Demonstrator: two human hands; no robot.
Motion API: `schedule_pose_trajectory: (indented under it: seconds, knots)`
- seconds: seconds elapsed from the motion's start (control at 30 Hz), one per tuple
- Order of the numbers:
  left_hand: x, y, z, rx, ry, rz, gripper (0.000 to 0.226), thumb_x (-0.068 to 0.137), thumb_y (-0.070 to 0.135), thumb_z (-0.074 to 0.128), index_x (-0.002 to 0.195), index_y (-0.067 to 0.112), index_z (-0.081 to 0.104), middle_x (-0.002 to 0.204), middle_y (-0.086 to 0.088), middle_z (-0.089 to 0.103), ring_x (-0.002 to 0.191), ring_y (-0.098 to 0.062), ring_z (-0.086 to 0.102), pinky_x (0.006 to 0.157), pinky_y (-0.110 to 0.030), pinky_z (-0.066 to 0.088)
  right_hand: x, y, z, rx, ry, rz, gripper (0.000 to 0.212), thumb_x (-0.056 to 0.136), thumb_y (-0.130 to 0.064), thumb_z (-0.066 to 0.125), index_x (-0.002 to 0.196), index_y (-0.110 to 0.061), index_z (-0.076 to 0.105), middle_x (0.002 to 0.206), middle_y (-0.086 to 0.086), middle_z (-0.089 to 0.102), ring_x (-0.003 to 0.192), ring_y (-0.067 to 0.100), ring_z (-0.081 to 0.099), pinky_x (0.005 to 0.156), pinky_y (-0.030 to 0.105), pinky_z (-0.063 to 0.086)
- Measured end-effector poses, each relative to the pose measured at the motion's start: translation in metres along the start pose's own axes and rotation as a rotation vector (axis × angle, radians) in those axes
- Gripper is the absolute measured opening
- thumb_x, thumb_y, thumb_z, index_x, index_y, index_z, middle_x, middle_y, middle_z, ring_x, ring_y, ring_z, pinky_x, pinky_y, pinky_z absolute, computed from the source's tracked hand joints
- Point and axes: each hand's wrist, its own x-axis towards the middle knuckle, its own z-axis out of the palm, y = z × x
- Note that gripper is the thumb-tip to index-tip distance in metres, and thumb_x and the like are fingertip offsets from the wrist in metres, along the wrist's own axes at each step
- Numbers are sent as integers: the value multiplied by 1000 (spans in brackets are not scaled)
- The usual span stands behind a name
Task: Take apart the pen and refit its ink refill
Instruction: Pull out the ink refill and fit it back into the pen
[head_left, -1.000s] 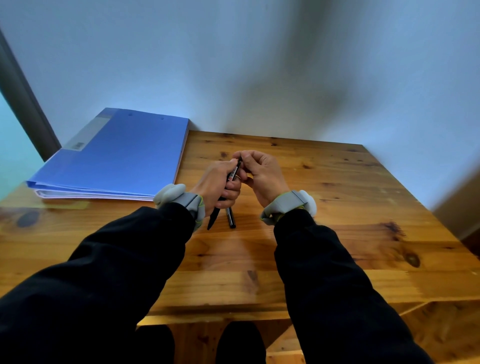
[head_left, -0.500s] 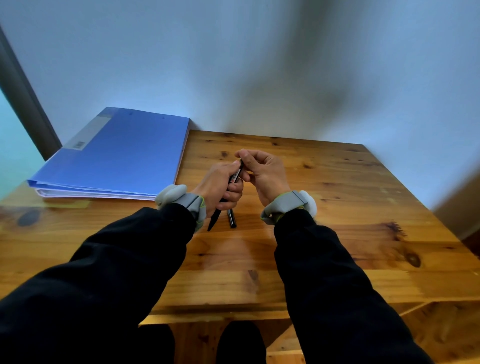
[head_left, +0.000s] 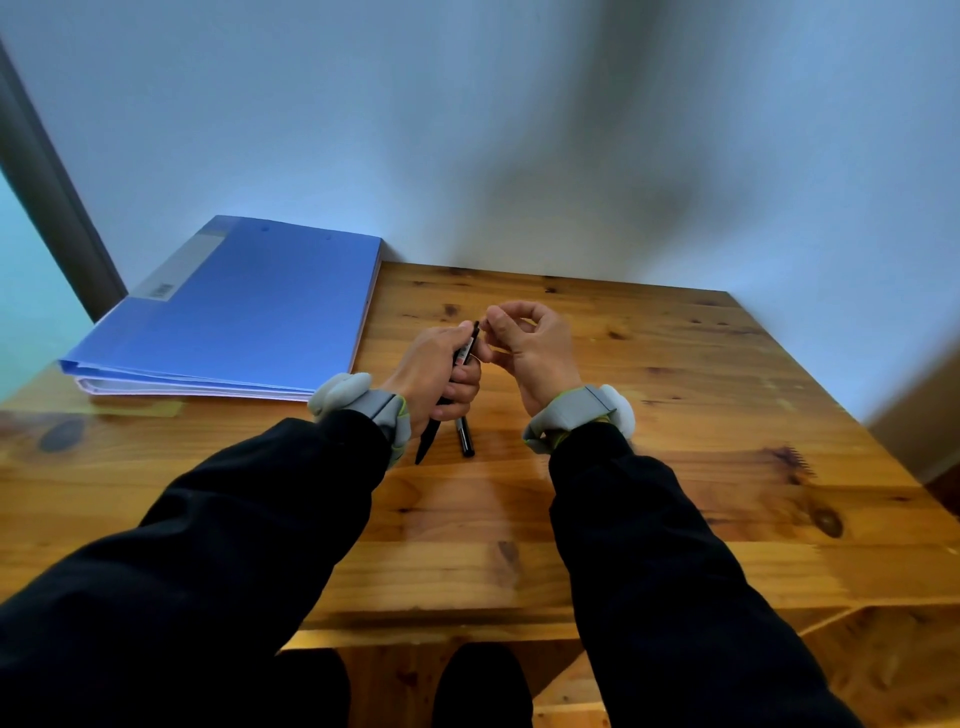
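Over the tabletop (head_left: 675, 467), both grips meet at a pen (head_left: 469, 349).
Left grip (head_left: 434, 366) is curled tight round the black pen, which is tilted, its top end poking out above the fingers and its lower end showing below the palm. A second dark, pointed piece (head_left: 427, 444) sticks out beside it under the same grip. Right grip (head_left: 535, 348) hovers just beside the pen's top, thumb and forefinger pinched together, other fingers curled; whether anything thin sits in that pinch I cannot tell. A blue folder (head_left: 234, 317) lies at the far left corner.
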Motion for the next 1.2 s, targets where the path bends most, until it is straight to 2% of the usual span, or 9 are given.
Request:
schedule_pose_trajectory:
  seconds: [0.1, 0.2, 0.27, 0.33, 0.47, 0.77, 1.0, 1.2]
  knots:
    - [0, 1, 0, 14, -4, 5, 41, 102, 36, 29, 77, 11, 51, 46, 6, 32, 31, -5, 25, 30, -11, 20, 0, 0, 0, -11, -46, 3, 5, 93, -13, 59, 90, -10, 62, 75, 4, 63, 65, 16, 59, 77, 40, 52]
    - [0, 1, 2, 11, -15, -1, 42, 102, 36, 28, 76, 11, 50, 46, 6, 32, 30, -5, 25, 29, -10, 21, -3, -1, 3, 22, -120, 3, 18, 97, -11, 51, 85, -8, 64, 59, 2, 55, 50, 10, 52, 62, 27, 51]
    - [0, 0, 3, 17, -11, -7, 42, 102, 35, 28, 76, 11, 49, 46, 6, 32, 30, -5, 24, 30, -10, 21, -4, -2, 5, 22, -152, 2, 22, 98, -11, 47, 83, -7, 63, 50, 1, 50, 45, 10, 47, 56, 23, 50]
    - [0, 0, 4, 23, -11, -7, 41, 102, 35, 29, 75, 11, 49, 46, 6, 31, 30, -5, 24, 30, -9, 20, -7, -4, 6, 10, -158, 4, 24, 99, -11, 45, 83, -7, 62, 49, 2, 46, 44, 10, 45, 53, 21, 49]
    - [-1, 0, 5, 20, -6, -8, 42, 102, 35, 28, 75, 11, 49, 45, 6, 32, 30, -4, 24, 30, -9, 19, -8, -6, 9, 41, -123, 15, 27, 102, -11, 37, 82, -9, 55, 60, 7, 41, 50, 14, 41, 57, 25, 45]
    - [-1, 2, 8, 12, -20, -18, 43, 102, 36, 29, 74, 11, 50, 46, 5, 31, 29, -5, 25, 30, -10, 18, -7, -5, 7, 38, -152, 5, 30, 103, -13, 35, 82, -9, 56, 52, 5, 40, 46, 13, 41, 55, 26, 44]
    - [-2, 2, 7, 16, -42, -9, 41, 103, 33, 29, 75, 10, 50, 47, 4, 31, 30, -5, 25, 31, -10, 18, -5, -5, 3, 35, -210, -20, 23, 98, -11, 48, 81, -9, 65, 52, 2, 45, 43, 7, 43, 55, 24, 47]
    - [-2, 2, 8, 21, 2, 9, 38, 103, 31, 30, 76, 11, 48, 47, 5, 32, 30, -4, 26, 30, -9, 20, -7, -2, 4, -74, -141, -81, 21, 96, -15, 53, 89, -5, 71, 53, 2, 47, 51, 12, 45, 60, 27, 48]
